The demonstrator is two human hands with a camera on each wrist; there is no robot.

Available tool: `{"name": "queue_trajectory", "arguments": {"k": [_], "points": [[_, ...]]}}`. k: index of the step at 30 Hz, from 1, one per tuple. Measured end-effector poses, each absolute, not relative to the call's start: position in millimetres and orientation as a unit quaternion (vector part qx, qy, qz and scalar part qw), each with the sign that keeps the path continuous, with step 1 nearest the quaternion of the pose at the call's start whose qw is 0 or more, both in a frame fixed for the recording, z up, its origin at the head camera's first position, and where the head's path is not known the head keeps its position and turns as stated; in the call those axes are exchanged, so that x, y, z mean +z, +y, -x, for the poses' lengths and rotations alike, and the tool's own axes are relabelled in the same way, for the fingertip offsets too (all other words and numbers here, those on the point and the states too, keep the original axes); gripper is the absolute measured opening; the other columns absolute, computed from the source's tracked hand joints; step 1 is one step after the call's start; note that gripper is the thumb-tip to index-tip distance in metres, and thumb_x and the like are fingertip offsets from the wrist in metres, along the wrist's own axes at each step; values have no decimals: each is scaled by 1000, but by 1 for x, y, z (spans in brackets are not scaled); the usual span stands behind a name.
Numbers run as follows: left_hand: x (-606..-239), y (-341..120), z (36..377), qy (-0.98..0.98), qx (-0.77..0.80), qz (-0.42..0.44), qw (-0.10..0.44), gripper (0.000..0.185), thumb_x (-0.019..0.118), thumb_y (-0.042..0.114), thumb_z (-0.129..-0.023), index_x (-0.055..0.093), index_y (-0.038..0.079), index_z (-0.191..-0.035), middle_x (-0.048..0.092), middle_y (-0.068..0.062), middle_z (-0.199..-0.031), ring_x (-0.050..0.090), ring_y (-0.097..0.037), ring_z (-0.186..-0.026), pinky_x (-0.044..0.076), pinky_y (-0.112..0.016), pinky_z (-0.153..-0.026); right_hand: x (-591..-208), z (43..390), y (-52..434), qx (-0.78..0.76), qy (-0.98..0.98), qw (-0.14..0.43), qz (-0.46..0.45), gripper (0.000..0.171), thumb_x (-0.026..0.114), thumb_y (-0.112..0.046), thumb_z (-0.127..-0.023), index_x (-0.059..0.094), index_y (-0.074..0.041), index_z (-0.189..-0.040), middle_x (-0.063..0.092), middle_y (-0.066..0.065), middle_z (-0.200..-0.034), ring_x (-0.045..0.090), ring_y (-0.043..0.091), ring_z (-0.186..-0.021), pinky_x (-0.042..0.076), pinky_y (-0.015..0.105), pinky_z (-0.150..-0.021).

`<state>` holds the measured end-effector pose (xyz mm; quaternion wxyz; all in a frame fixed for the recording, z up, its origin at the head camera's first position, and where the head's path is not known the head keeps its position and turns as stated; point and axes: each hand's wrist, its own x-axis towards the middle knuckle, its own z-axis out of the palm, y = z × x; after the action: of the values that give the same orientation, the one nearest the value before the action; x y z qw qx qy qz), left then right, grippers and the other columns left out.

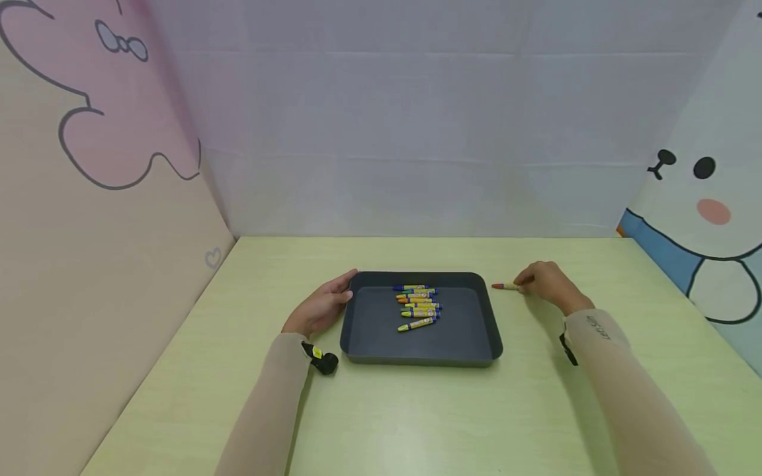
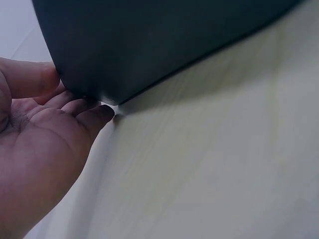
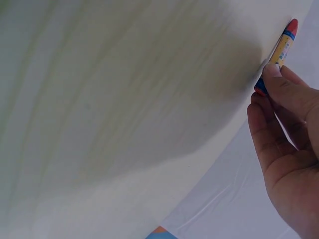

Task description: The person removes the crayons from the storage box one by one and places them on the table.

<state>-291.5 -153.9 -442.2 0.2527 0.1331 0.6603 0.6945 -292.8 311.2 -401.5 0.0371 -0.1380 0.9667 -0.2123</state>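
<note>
Dark tray (image 1: 491, 330) sits mid-table on the pale green table (image 1: 417, 423); about eight crayons (image 1: 419, 307) already lie inside it, toward the far half; left hand (image 1: 318, 307) rests against the tray's left far corner, fingers loosely curved on the wall, steadying rather than gripping; right hand (image 1: 548, 281), just right of the tray's far corner, pinches a red-tipped crayon (image 1: 505, 285) at its butt end, crayon low at the table surface; judged: nearly done, this one crayon remains outside.
</note>
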Motion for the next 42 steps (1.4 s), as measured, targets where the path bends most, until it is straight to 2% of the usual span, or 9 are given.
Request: {"name": "queue_trajectory", "arguments": {"k": [9, 27, 42], "points": [[-441, -155, 292, 660, 694, -140, 252, 62, 32, -3, -102, 4, 11, -156, -15, -6, -161, -19, -23, -147, -5, -44, -121, -403, 293, 312, -217, 966, 41, 137, 18, 68, 1, -84, 71, 9, -100, 69, 25, -97, 64, 38, -89, 54, 46, -77], [-443, -154, 296, 660, 695, -143, 247, 63, 34, -3, -101, 4, 10, -156, -14, -6, -162, -19, -23, -147, -6, -43, -121, -405, 291, 313, -226, 965, 36, 127, 21, 66, -1, -87, 69, 10, -104, 69, 26, -100, 64, 39, -92, 53, 48, -80], [-444, -155, 295, 661, 693, -140, 252, 63, 34, -2, -102, 5, 11, -156, -16, -6, -162, -20, -23, -147, -5, -43, -121, -397, 287, 315, -231, 964, 50, 119, 32, 64, -7, -90, 63, 11, -117, 64, 29, -114, 60, 43, -105, 49, 52, -89]]}}
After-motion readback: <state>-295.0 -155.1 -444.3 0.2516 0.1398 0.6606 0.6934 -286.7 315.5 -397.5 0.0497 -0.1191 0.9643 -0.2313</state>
